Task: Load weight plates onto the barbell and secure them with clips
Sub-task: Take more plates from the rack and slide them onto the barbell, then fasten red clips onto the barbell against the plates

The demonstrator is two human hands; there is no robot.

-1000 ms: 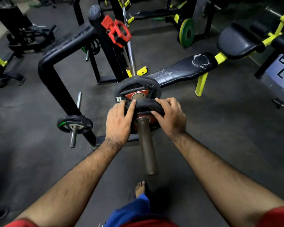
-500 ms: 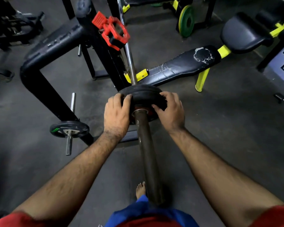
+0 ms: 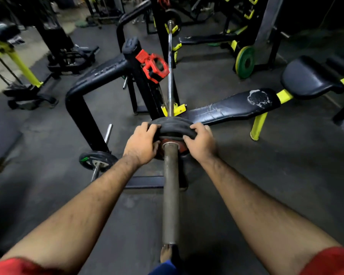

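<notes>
A barbell's rusty sleeve (image 3: 170, 191) runs from the bottom centre up to black weight plates (image 3: 172, 125) stacked at its inner end; its thin shaft (image 3: 170, 76) continues beyond on the rack. My left hand (image 3: 142, 143) grips the left rim of the nearest plate and my right hand (image 3: 201, 141) grips its right rim. The plate's red hub (image 3: 182, 148) shows between my hands. A red clip (image 3: 154, 65) sits on the black rack upright above and left of the plates.
A black bench (image 3: 232, 108) with yellow legs lies right of the plates. A small plate (image 3: 97, 159) hangs on a storage peg at lower left. A green-and-yellow plate (image 3: 245, 62) leans at the back right. My bare foot (image 3: 166, 254) stands under the sleeve end.
The near plate slid inward along the sleeve until it met the other plate, with both hands following it. More bare sleeve now shows toward me.
</notes>
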